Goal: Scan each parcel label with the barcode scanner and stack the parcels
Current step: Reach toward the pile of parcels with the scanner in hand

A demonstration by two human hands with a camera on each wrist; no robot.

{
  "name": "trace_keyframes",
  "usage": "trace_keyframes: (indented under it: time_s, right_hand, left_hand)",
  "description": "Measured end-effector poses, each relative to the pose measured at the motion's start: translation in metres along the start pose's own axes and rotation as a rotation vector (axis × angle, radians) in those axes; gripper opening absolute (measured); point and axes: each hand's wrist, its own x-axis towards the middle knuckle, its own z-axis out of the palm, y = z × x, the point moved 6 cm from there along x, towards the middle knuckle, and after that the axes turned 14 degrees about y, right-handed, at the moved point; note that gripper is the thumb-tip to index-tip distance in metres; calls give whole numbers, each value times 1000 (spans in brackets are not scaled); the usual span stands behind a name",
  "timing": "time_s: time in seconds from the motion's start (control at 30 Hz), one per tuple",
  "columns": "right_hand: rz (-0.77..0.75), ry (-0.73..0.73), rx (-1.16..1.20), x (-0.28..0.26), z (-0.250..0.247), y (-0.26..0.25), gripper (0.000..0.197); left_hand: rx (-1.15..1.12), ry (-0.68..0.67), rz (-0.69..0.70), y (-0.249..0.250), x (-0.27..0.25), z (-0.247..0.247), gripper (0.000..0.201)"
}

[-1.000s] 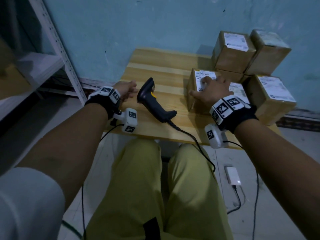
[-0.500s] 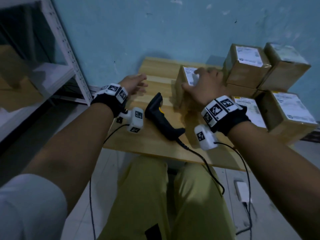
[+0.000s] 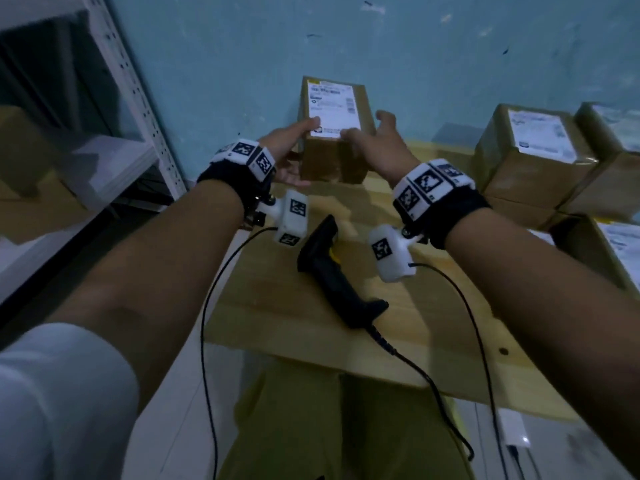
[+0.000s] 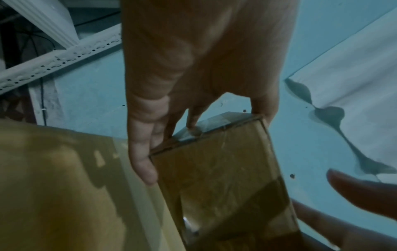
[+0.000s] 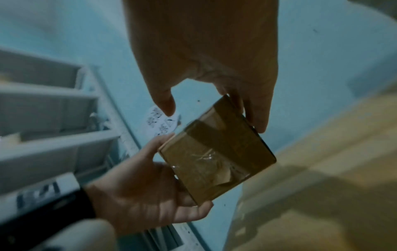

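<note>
A brown parcel (image 3: 334, 133) with a white label facing up hangs in the air above the far side of the wooden table (image 3: 273, 306). My left hand (image 3: 294, 157) grips its left side, fingers underneath and thumb on the top edge. The left wrist view shows this grip on the parcel (image 4: 223, 169). My right hand (image 3: 370, 133) lays straight fingers (image 5: 257, 117) along the parcel's (image 5: 217, 152) right side, with the thumb off the cardboard. The black barcode scanner (image 3: 332, 271) lies on the table below my wrists, held by neither hand.
Several more labelled parcels (image 3: 533, 157) are piled at the table's right end against the blue wall. A white metal shelf (image 3: 138, 98) stands to the left. The scanner cable (image 3: 433, 386) runs off the table's front edge toward a white box (image 3: 516, 434) on the floor.
The parcel has come up off the table and moved left, away from the pile. My left hand left the table and took hold of it. The right hand loosened its hold.
</note>
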Motion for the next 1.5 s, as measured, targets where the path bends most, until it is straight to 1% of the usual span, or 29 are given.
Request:
trace_keyframes:
  time_s: [0.07, 0.13, 0.17, 0.23, 0.27, 0.3, 0.37, 0.43, 0.53, 0.63, 0.7, 0.77, 0.83, 0.87, 0.93, 0.97, 1.0, 1.07, 1.13, 1.17, 1.2, 1.23, 1.27, 1.33, 1.4, 1.43, 1.5]
  right_hand:
    - [105, -50, 94, 21, 14, 3, 66]
    - [172, -69, 211, 44, 24, 4, 60]
    - [191, -80, 259, 57, 30, 3, 53]
    - [204, -99, 317, 79, 41, 0, 29]
    - [201, -111, 328, 88, 46, -3, 24]
    - [190, -123, 329, 97, 53, -5, 28]
    - [174, -154, 326, 111, 66, -6, 43]
    - [155, -184, 295, 122, 79, 1, 51]
    - [179, -211, 243, 134, 97, 23, 53]
    - [203, -213, 264, 148, 110, 39, 61]
    - [247, -215, 288, 155, 116, 45, 66]
    - [271, -201, 282, 160, 120, 52, 73]
    - [266, -188, 257, 165, 124, 55, 79]
    - [263, -183, 251, 167, 127, 55, 80]
    - [263, -166, 235, 169, 133, 54, 87]
    - [259, -153, 223, 170, 134, 53, 91]
    - [260, -144, 215, 172, 136, 52, 95]
    - [271, -140, 217, 178, 139, 53, 97]
    - [277, -129, 232, 186, 143, 54, 97]
    - [272, -140, 229, 187, 145, 52, 100]
    - [265, -143, 209, 191, 150, 53, 109]
    - [260, -155, 190, 197, 155, 58, 122]
    - [271, -164, 188, 210, 166, 68, 133]
    - [260, -150, 206, 225, 177, 76, 138]
    - [262, -98, 195, 201, 165, 59, 128]
    - [249, -71, 181, 193, 159, 53, 119]
    - [213, -22, 161, 188, 149, 50, 102]
  left_hand:
    - [1, 49, 35, 9, 22, -2, 57]
    - [-6, 100, 77, 21, 45, -1, 51]
    - [-9, 118, 86, 24, 56, -1, 47]
    - [-36, 132, 85, 29, 79, 2, 41]
    - [-59, 129, 92, 33, 87, 4, 41]
    - [-71, 124, 108, 36, 97, 6, 43]
    - [-70, 138, 156, 40, 117, 8, 48]
    - [-84, 174, 187, 38, 139, 6, 47]
    - [-67, 157, 156, 23, 169, 12, 47]
    - [-21, 173, 94, 8, 187, 17, 49]
    - [-29, 170, 53, -1, 199, 20, 55]
    - [-62, 167, 42, -6, 210, 21, 59]
    - [-75, 189, 62, -6, 220, 19, 64]
    - [-61, 209, 70, -8, 235, 15, 75]
    - [-2, 264, 85, -17, 274, 7, 115]
    - [33, 280, 94, -20, 292, 3, 129]
    - [66, 274, 105, -23, 303, 2, 130]
    - [82, 251, 134, -17, 290, 5, 113]
    - [62, 240, 151, -4, 258, 9, 102]
    - [81, 241, 166, -2, 252, 10, 96]
    - [97, 239, 174, 1, 248, 10, 92]
    - [102, 247, 175, 3, 244, 10, 90]
    - [127, 264, 178, 5, 242, 7, 94]
    - [210, 272, 195, 2, 262, 4, 112]
    - [227, 307, 128, -1, 267, 0, 132]
    - [217, 349, 95, 3, 256, -1, 131]
    - [202, 433, 80, 15, 226, 0, 107]
